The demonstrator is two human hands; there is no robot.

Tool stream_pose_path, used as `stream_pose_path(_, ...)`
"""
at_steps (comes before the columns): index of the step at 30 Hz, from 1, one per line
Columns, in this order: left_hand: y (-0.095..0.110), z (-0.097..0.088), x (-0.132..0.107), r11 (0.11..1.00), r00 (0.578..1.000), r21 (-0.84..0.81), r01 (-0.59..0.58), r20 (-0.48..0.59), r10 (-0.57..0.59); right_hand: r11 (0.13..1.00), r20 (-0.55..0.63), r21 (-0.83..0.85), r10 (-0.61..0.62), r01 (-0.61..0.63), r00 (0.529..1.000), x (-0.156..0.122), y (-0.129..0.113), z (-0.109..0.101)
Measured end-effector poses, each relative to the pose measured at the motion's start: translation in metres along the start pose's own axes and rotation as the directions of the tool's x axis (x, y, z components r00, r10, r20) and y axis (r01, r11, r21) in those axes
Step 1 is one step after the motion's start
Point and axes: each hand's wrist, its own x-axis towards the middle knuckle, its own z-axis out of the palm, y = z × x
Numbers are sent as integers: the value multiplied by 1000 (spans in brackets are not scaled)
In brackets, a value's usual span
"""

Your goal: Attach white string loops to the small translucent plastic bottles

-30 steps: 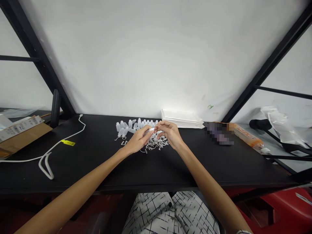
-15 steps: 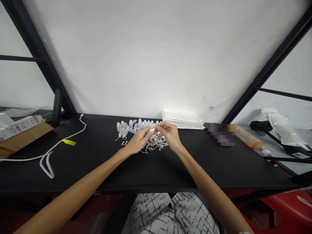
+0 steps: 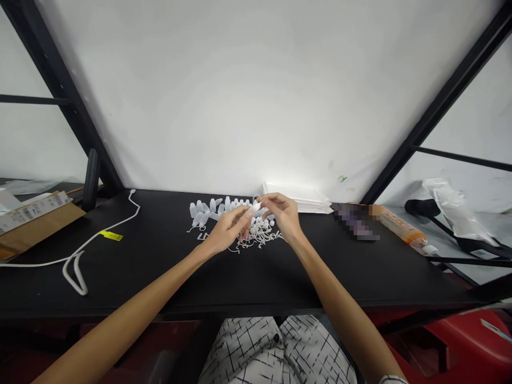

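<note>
Both my hands meet above the middle of the black table (image 3: 160, 266). My left hand (image 3: 226, 230) is closed, its fingertips pinching a small white plastic piece (image 3: 254, 208). My right hand (image 3: 283, 213) pinches the same piece from the right. Directly under the hands lies a heap of small white plastic caps and rings (image 3: 258, 234). Behind and to the left lies a cluster of several small translucent bottles (image 3: 212, 208), some upright, some tipped over.
A stack of white trays (image 3: 300, 196) sits against the wall behind my right hand. A white cable (image 3: 76, 261) with a yellow tag runs along the left. A cardboard box (image 3: 36, 218) is far left; an orange tube (image 3: 398, 226) and plastic bag (image 3: 456, 210) lie right.
Both hands have lifted slightly and shifted a little right with the small white piece between them; my left fingers have spread somewhat.
</note>
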Motion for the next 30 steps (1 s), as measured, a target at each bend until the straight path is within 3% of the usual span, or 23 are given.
stream_pose_path(3,0,-4,-1,996,1000,86,7,-22,-5,992,-184,-115,-62,41,981,12,-4,-34)
stream_pose_path(6,-3,-17,1,946,997,323,-15,-65,38,891,-312,-451,-208,48,927,18,-1,-82)
stream_pose_path(8,-6,-29,3,859,985,510,-29,-133,112,721,-386,-691,-312,-48,868,16,5,-109)
stream_pose_path(10,-9,-42,6,747,970,664,-14,-173,173,490,-418,-843,-341,-220,842,12,13,-127)
stream_pose_path(12,-12,-54,8,653,962,756,57,-216,167,306,-400,-900,-290,-311,869,8,22,-135)
stream_pose_path(14,-16,-65,10,588,953,796,144,-271,132,184,-359,-929,-228,-322,905,6,32,-137)
stream_pose_path(21,-27,-76,10,540,948,814,213,-305,87,143,-276,-957,-195,-251,941,6,45,-131)
stream_pose_path(26,-27,-77,11,535,960,819,208,-277,50,123,-207,-975,-188,-186,960,9,50,-129)
stream_pose_path(30,-25,-90,12,530,962,819,219,-273,24,126,-182,-979,-179,-161,967,11,53,-129)
